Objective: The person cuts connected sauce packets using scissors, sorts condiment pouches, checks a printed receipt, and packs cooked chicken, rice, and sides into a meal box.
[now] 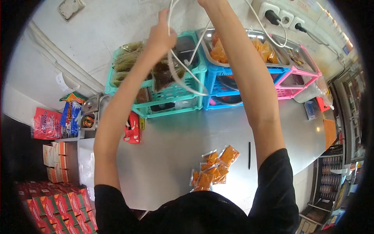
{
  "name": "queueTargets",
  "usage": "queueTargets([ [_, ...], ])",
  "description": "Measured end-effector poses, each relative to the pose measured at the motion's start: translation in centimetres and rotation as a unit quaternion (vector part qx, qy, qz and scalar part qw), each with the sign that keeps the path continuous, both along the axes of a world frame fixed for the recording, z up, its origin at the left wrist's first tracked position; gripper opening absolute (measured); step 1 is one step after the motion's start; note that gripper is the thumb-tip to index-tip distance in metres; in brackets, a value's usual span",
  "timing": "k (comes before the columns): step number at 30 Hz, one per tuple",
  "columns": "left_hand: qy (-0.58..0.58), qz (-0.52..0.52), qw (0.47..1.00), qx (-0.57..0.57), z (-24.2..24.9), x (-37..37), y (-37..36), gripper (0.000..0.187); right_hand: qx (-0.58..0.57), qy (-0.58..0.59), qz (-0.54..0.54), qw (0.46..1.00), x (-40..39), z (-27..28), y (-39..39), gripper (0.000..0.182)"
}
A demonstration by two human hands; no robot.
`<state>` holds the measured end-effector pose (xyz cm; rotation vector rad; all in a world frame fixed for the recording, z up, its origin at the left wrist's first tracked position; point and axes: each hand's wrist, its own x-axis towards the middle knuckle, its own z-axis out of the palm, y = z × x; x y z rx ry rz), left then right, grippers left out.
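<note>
White, thin, limp cable [183,74] loops above the steel bench [175,136], light and floppy; best gathered by its coils. Left hand [161,35] is clamped on it; right hand leaves the frame, grip untellable.

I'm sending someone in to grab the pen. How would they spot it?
On the steel counter, look right of the pile of orange packets. The pen lies there alone: a thin black stick, the only dark, slender thing on the bare metal.
</note>
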<state>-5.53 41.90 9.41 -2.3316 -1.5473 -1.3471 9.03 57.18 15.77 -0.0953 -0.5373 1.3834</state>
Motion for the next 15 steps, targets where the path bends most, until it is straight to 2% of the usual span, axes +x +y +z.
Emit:
queueTargets([
  [1,-0.027,0.011,0.984,-0.178,1.5,-0.4,0.6,0.047,0.017,0.004,0.016,1.0,0.4,-0.2,-0.1,0.03],
  [2,0.034,0.055,0.993,-0.094,2.2,-1.1,2.4,0.043,-0.014,-0.036,-0.003,0.999,0.8,-0.4,-0.3,0.031],
  [4,0.146,0.137,0.978,0.06,3.9,-3.1,5.5,0.034,-0.08,-0.113,-0.041,0.99,1.6,-1.4,-2.3,0.034],
  [5,0.195,0.173,0.957,0.13,5.2,-4.1,6.5,0.031,-0.11,-0.177,-0.006,0.978,2.0,-1.7,-3.7,0.036],
  [7,0.246,0.176,0.933,0.197,8.1,-5.2,7.9,0.03,-0.172,-0.302,0.062,0.936,3.0,-2.2,-6.2,0.038],
  [8,0.271,0.178,0.918,0.229,8.7,-5.6,8.7,0.03,-0.117,-0.323,0.264,0.901,4.1,-2.6,-5.7,0.036],
  [9,0.296,0.174,0.899,0.272,8.7,-5.7,9.5,0.031,-0.058,-0.329,0.454,0.826,5.3,-2.9,-5.2,0.034],
  [11,0.352,0.164,0.852,0.351,7.8,-5.9,10.6,0.034,-0.016,-0.411,0.552,0.725,5.3,-2.5,-7.0,0.035],
  [13,0.384,0.069,0.828,0.403,5.4,-5.2,9.1,0.028,-0.049,-0.577,0.387,0.718,4.3,-2.2,-11.8,0.042],
  [14,0.398,0.021,0.812,0.426,4.1,-4.7,8.2,0.025,-0.016,-0.69,0.271,0.671,3.9,-1.7,-14.8,0.046],
  [15,0.396,-0.013,0.833,0.387,2.6,-4.7,8.0,0.025,0.017,-0.782,0.146,0.606,3.6,-1.4,-17.8,0.05],
])
